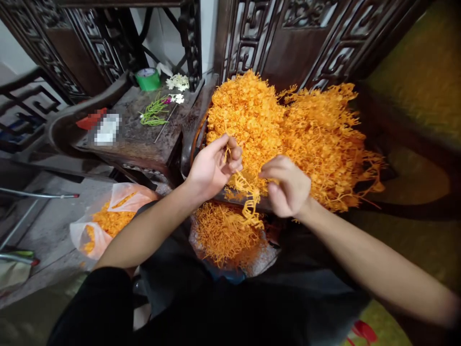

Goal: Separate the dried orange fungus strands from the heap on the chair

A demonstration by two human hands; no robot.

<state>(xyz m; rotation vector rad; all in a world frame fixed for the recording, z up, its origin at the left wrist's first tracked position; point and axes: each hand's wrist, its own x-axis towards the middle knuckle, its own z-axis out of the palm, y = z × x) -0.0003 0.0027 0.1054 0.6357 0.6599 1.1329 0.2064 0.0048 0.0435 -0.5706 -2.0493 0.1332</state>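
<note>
Nearest is the dark lap (223,307), below the heap (252,120) of orange pcs, and over it the two bare forearms reach up. The L hand (212,170), at the near left edge of the heap, has its thumb and fingers closed to a small pinch w/ the upper end of an orange strand (255,194) in it. This strand hangs down just in front of the heap, above the lower pile (225,235). The R hand (288,187) is beside the strand, in front of the heap, w/ fingers half curled; I cannot tell if they hold sth. The strand looks v. light, soft and bendy, not slippery, but its thin loops prob. catch on each other and can tear, so the best hold is at the end or along the main stem, w/ gentle fingertips, not by the loops. Left of the heap is a wood table (144,139) w/ green tape (147,80), white flowers (178,82) and a green sprig (153,111); lower left of the heap, a bag (81,235) w/ more orange pcs.
</note>
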